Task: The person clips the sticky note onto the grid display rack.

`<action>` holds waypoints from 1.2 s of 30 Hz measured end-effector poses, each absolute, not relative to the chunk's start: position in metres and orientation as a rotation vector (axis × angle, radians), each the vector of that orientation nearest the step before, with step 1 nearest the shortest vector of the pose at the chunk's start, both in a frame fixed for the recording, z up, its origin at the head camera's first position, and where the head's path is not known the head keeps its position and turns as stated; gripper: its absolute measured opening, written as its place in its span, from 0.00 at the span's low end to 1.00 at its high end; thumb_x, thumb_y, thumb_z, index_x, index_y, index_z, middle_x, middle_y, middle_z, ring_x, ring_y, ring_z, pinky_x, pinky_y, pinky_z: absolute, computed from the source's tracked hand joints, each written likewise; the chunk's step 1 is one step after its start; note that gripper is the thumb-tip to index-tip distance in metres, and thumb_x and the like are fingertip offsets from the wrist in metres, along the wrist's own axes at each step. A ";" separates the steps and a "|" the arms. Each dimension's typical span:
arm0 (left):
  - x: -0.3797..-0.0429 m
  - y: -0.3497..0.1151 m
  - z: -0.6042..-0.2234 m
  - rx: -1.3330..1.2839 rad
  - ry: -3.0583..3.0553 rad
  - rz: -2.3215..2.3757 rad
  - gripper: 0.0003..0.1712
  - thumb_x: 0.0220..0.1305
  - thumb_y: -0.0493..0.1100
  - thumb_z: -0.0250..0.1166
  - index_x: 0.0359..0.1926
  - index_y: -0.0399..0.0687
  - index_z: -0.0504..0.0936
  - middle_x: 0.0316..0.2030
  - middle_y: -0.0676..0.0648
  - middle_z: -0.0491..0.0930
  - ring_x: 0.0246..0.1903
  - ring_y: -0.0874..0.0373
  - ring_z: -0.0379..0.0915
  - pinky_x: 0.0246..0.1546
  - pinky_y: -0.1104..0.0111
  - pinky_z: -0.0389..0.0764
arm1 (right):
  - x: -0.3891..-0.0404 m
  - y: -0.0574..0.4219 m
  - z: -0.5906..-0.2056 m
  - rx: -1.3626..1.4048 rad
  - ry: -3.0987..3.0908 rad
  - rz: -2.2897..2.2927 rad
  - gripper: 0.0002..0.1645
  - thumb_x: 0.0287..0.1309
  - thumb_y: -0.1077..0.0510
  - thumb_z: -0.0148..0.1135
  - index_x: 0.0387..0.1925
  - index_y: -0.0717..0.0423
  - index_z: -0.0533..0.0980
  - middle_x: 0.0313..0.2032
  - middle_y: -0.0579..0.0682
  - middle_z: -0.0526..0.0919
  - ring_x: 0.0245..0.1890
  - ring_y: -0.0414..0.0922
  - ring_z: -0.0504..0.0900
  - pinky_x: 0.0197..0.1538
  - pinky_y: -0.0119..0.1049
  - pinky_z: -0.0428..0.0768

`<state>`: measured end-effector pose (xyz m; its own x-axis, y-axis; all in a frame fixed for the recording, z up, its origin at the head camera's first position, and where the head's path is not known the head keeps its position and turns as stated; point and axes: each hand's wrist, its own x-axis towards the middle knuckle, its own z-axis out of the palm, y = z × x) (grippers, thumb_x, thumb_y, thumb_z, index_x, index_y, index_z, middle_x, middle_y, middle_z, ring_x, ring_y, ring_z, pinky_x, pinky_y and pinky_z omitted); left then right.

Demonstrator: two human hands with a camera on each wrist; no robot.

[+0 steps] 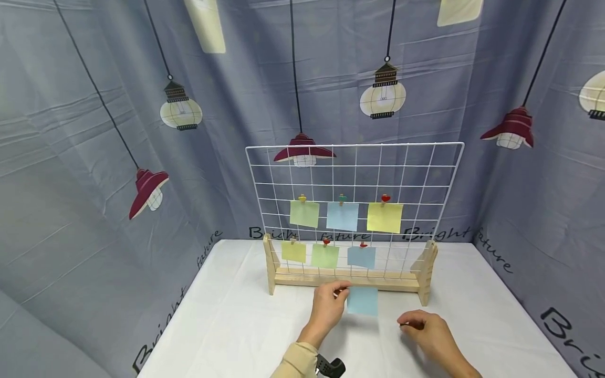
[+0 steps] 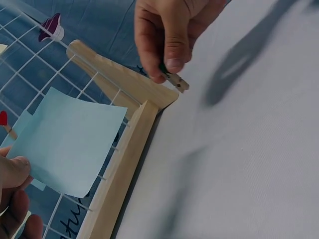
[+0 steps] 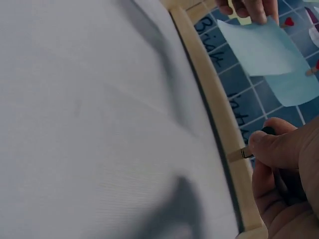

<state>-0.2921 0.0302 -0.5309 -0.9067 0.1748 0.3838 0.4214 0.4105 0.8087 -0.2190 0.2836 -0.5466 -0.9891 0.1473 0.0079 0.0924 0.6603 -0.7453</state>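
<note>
My left hand [image 1: 329, 306] pinches a light blue paper note [image 1: 363, 301] by its upper left corner, in front of the wire grid's wooden base. Off to the right, my right hand [image 1: 429, 335] holds a small wooden clothespin [image 2: 178, 82] between thumb and fingertips; dark green shows at its gripped end. The white wire grid [image 1: 355, 185] stands upright on a wooden stand [image 1: 347, 279]. Pinned to it are two rows of notes, among them a yellow note [image 1: 385, 217] above and a blue note [image 1: 361, 258] at the lower right.
A white cloth [image 1: 236, 325] covers the table. Behind and beside it hangs a grey-blue curtain [image 1: 227, 115] printed with lamps and lettering. The stand's right wooden foot [image 1: 427, 271] rises near my right hand. A dark wrist strap [image 1: 331, 366] shows by my left sleeve.
</note>
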 end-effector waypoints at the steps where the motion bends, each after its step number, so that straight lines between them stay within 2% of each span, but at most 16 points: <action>1: -0.293 0.032 -0.531 -0.530 -2.428 -1.499 0.10 0.67 0.36 0.68 0.45 0.50 0.91 0.34 0.53 0.89 0.32 0.72 0.75 0.30 0.77 0.77 | -0.219 0.284 -0.544 -0.198 -2.797 1.249 0.07 0.56 0.62 0.75 0.37 0.50 0.88 0.37 0.45 0.90 0.35 0.37 0.82 0.37 0.30 0.79; 8: -0.297 0.045 -0.526 -0.546 -2.415 -1.528 0.11 0.67 0.34 0.67 0.46 0.49 0.91 0.35 0.52 0.88 0.32 0.72 0.74 0.30 0.76 0.76 | -0.225 0.289 -0.522 -0.154 -2.739 1.348 0.17 0.60 0.63 0.72 0.52 0.58 0.85 0.45 0.53 0.90 0.39 0.38 0.86 0.38 0.28 0.83; 14: -0.300 0.057 -0.522 -0.540 -2.422 -1.567 0.10 0.67 0.34 0.67 0.46 0.47 0.91 0.37 0.52 0.89 0.33 0.72 0.75 0.33 0.76 0.77 | -0.226 0.295 -0.511 -0.125 -2.686 1.408 0.14 0.63 0.63 0.69 0.51 0.59 0.85 0.45 0.53 0.91 0.40 0.35 0.87 0.43 0.30 0.85; 20: -0.306 0.071 -0.519 -0.535 -2.425 -1.566 0.10 0.66 0.34 0.68 0.45 0.49 0.91 0.37 0.53 0.89 0.33 0.72 0.76 0.35 0.76 0.78 | -0.228 0.299 -0.503 -0.136 -2.652 1.504 0.19 0.66 0.59 0.68 0.57 0.60 0.82 0.49 0.55 0.90 0.40 0.32 0.87 0.48 0.35 0.86; 23: -0.310 0.077 -0.517 -0.536 -2.430 -1.548 0.10 0.66 0.34 0.68 0.45 0.49 0.91 0.38 0.54 0.89 0.33 0.72 0.76 0.35 0.76 0.78 | -0.232 0.299 -0.498 -0.108 -2.620 1.486 0.22 0.66 0.61 0.67 0.60 0.61 0.80 0.51 0.58 0.88 0.40 0.29 0.86 0.47 0.31 0.85; 26: -0.314 0.082 -0.516 -0.542 -2.435 -1.514 0.10 0.66 0.35 0.69 0.44 0.51 0.91 0.38 0.55 0.90 0.34 0.73 0.76 0.36 0.77 0.77 | -0.236 0.300 -0.492 -0.099 -2.594 1.455 0.20 0.66 0.61 0.68 0.58 0.61 0.81 0.52 0.60 0.88 0.40 0.25 0.83 0.44 0.27 0.84; 31: -0.320 0.091 -0.511 -0.559 -2.424 -1.444 0.09 0.66 0.36 0.69 0.44 0.52 0.92 0.36 0.55 0.90 0.32 0.72 0.77 0.35 0.77 0.77 | -0.241 0.301 -0.481 -0.110 -2.556 1.439 0.20 0.68 0.56 0.67 0.58 0.61 0.82 0.53 0.60 0.88 0.39 0.19 0.79 0.41 0.24 0.82; 36: -0.325 0.099 -0.501 -0.528 -2.433 -1.462 0.08 0.67 0.38 0.70 0.43 0.53 0.92 0.36 0.57 0.90 0.34 0.73 0.79 0.36 0.78 0.78 | -0.249 0.300 -0.472 -0.086 -2.516 1.441 0.23 0.69 0.56 0.66 0.61 0.64 0.79 0.54 0.63 0.86 0.39 0.19 0.79 0.42 0.20 0.80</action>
